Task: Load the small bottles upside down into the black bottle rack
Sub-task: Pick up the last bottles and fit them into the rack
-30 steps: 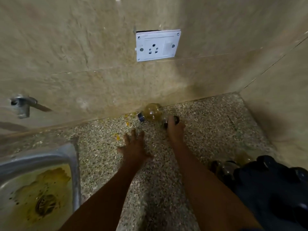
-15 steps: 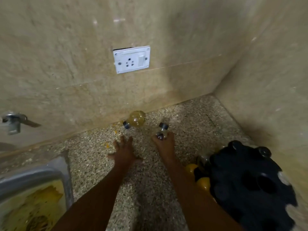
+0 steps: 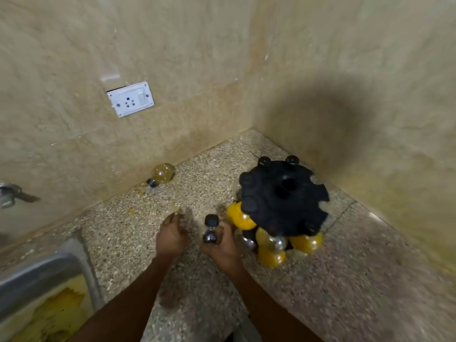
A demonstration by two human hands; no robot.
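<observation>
Gripping two small dark-capped bottles [image 3: 211,229], caps pointing away from the person, the right hand [image 3: 222,245] holds them just left of the black bottle rack [image 3: 283,198], not yet in any slot. Yellow-filled bottles [image 3: 240,218] already hang around the rack's lower edge, so loading looks well under way; how many slots remain free I cannot tell. One more bottle [image 3: 161,174] lies on its side against the wall, well apart, still to be fetched. The left hand [image 3: 171,234] hovers beside the right above the speckled counter [image 3: 148,230], fingers loosely curled, holding nothing.
</observation>
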